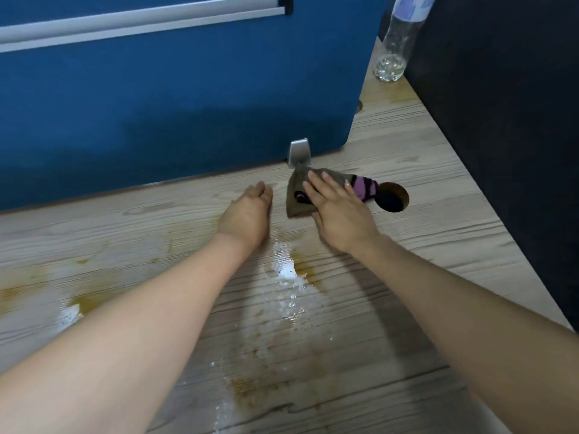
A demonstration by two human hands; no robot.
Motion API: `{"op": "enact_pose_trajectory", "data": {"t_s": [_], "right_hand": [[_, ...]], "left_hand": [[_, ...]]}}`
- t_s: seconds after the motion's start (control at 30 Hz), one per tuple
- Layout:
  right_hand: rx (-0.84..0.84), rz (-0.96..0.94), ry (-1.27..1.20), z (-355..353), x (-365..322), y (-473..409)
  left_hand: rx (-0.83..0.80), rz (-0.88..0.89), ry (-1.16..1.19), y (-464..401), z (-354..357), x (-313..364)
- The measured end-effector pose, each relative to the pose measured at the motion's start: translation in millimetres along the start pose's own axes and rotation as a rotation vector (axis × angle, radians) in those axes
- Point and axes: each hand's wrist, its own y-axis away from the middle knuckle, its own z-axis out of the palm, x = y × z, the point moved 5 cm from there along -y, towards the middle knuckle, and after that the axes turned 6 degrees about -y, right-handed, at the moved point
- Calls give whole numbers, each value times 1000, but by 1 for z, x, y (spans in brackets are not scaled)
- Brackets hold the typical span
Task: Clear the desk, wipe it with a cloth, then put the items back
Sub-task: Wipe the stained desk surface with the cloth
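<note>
The right hand (336, 211) lies flat, fingers straight and slightly spread, pressing down on a grey-brown knitted cloth with purple and black stripes (300, 195), which looks like a sock; the palm and fingers cover its middle, so only its left part and its striped right end show. The left hand (249, 213) rests on its outer edge on the pale wood-grain desk (423, 195) just left of the cloth, apart from it, fingers straight and held together, gripping nothing; its fingertips point toward the blue partition panel (175, 104) that stands along the back of the desk. The cloth lies near the back of the desk, close under the panel's lower right corner, its upper tip touching or just below a small grey metal bracket (298, 152) at the panel's foot; which of the two cannot be told. The striped end reaches the rim of a round dark cable hole (393, 198) cut in the desk. Between and below the forearms the desk surface carries shiny wet patches (286, 272) and yellowish-brown stains (250, 385), with more stains at the left. A clear plastic bottle (396, 48) stands at the far right corner against a dark wall panel (501, 120); its top is cut off by the frame edge and its label is blurred. A grey rail on the blue panel is cut off at the upper left.
</note>
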Motion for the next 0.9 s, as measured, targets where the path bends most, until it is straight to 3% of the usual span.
{"op": "enact_pose_trajectory", "data": {"t_s": [0.07,0.17,0.23,0.37,0.47,0.57,0.67,0.9], "right_hand": [[26,86,41,-13,39,-10],[35,377,73,-36,97,-21],[51,450,68,-36,93,-25],[46,167,31,-5,19,-9],[-41,25,24,-10,22,-3],[-62,160,66,-25,56,-17],[-5,267,70,-20,44,-17],[-91,56,-8,-3,-23,39]], "left_hand": [[-41,0,-34,-1,0,1],[-66,-3,-64,-1,1,3],[-66,2,-78,-1,2,4],[-64,-5,-61,-1,1,4],[-61,-2,-39,-3,0,1],[-52,3,-18,-4,1,-2],[-41,3,-17,-3,1,-1],[-148,54,37,3,-12,-2]]}}
